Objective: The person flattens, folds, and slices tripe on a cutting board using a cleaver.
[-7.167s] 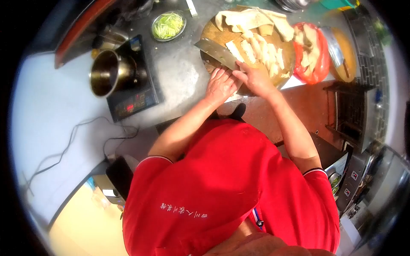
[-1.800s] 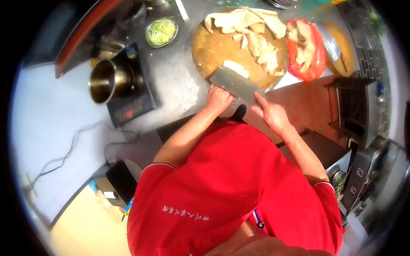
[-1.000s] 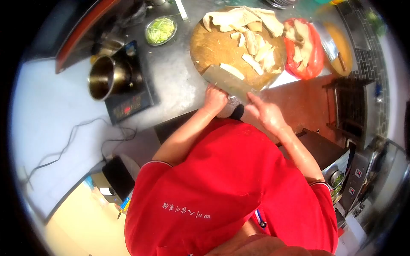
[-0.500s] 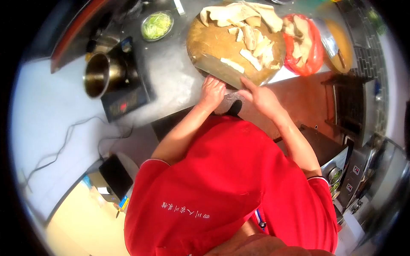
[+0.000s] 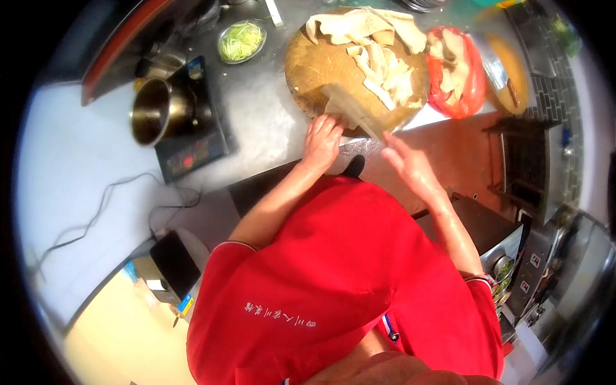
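My right hand (image 5: 410, 165) grips a cleaver (image 5: 354, 110) by its handle; the wide blade is tilted over the near edge of a round wooden chopping board (image 5: 314, 61). Close to the blade, my left hand (image 5: 323, 142) has its fingers curled and pressed onto a pale piece of food (image 5: 335, 120) at the board's near edge, mostly covered by hand and blade. Cut pale strips (image 5: 388, 74) lie heaped on the board's right half. Behind them rest larger folded pale sheets (image 5: 350, 25), like tripe or skin; I cannot tell which.
A red plastic bag (image 5: 471, 77) with more pale pieces sits right of the board, beside another knife (image 5: 493, 67). At left are a bowl of green shreds (image 5: 241, 42), a metal pot (image 5: 153, 112) and a dark flat appliance (image 5: 192, 151). A cable (image 5: 96, 215) hangs below.
The cleaver has turned, its far end lifting and its handle swinging toward me. My right hand moved slightly right and nearer. A strip near the blade no longer shows where it lay.
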`<action>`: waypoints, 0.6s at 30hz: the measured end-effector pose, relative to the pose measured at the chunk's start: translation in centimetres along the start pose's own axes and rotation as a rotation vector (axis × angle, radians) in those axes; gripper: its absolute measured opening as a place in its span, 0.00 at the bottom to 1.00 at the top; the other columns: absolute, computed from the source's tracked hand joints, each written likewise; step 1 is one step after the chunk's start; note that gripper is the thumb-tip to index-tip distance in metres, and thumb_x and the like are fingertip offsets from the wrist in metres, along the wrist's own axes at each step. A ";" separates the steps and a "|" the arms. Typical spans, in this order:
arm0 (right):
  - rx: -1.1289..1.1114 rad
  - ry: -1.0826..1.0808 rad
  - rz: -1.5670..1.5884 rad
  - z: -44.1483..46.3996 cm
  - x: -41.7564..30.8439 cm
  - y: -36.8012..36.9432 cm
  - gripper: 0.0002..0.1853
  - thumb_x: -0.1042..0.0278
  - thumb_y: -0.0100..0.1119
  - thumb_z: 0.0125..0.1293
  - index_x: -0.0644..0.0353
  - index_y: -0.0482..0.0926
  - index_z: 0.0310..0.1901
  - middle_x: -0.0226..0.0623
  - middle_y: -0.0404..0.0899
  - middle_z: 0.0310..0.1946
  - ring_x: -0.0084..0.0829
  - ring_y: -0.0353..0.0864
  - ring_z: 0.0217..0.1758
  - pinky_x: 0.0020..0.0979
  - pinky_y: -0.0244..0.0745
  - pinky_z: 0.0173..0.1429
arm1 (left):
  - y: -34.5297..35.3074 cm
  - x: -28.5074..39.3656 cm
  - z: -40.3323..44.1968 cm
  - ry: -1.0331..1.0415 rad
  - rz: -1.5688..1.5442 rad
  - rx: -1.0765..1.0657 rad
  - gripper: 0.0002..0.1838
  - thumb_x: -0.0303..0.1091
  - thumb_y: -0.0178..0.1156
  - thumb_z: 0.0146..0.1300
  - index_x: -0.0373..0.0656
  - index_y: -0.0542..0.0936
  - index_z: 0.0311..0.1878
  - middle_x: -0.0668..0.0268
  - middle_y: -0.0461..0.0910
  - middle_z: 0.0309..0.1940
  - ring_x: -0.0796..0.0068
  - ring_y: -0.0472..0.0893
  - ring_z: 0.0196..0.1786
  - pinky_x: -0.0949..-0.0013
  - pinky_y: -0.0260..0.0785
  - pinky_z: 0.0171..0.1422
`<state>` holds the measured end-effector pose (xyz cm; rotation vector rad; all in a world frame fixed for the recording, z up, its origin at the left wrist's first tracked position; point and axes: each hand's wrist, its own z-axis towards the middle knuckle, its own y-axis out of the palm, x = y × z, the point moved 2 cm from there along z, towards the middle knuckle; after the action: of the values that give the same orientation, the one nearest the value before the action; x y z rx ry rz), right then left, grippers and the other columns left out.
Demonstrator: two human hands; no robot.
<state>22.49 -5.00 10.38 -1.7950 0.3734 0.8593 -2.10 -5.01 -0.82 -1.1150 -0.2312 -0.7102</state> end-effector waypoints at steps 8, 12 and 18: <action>-0.217 0.034 -0.235 -0.2 0.7 4.0 0.35 0.38 0.53 0.80 0.53 0.68 0.79 0.60 0.88 0.43 0.61 0.88 0.46 0.56 0.82 0.49 | 1.5 -1.4 -1.1 0.014 -0.048 0.059 0.19 0.25 0.66 0.57 0.40 0.87 0.54 0.55 0.85 0.55 0.47 0.81 0.62 0.47 0.72 0.71; -0.283 0.061 -0.266 4.9 -0.8 5.4 0.38 0.36 0.52 0.80 0.53 0.65 0.80 0.60 0.88 0.43 0.62 0.87 0.47 0.56 0.81 0.50 | 1.5 -1.6 -1.2 0.008 -0.029 0.040 0.18 0.24 0.65 0.57 0.38 0.87 0.53 0.55 0.84 0.54 0.48 0.80 0.61 0.47 0.73 0.70; -0.258 0.096 -0.205 2.2 0.1 2.3 0.38 0.36 0.52 0.80 0.57 0.68 0.78 0.60 0.88 0.44 0.60 0.88 0.47 0.54 0.80 0.52 | 0.7 -1.4 -0.9 0.011 -0.052 0.019 0.17 0.20 0.65 0.58 0.37 0.86 0.52 0.53 0.83 0.55 0.48 0.81 0.61 0.51 0.73 0.69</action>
<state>20.33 -3.88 8.36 -2.0776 0.1400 0.7026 -2.91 -5.05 -2.48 -1.0903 -0.2577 -0.7584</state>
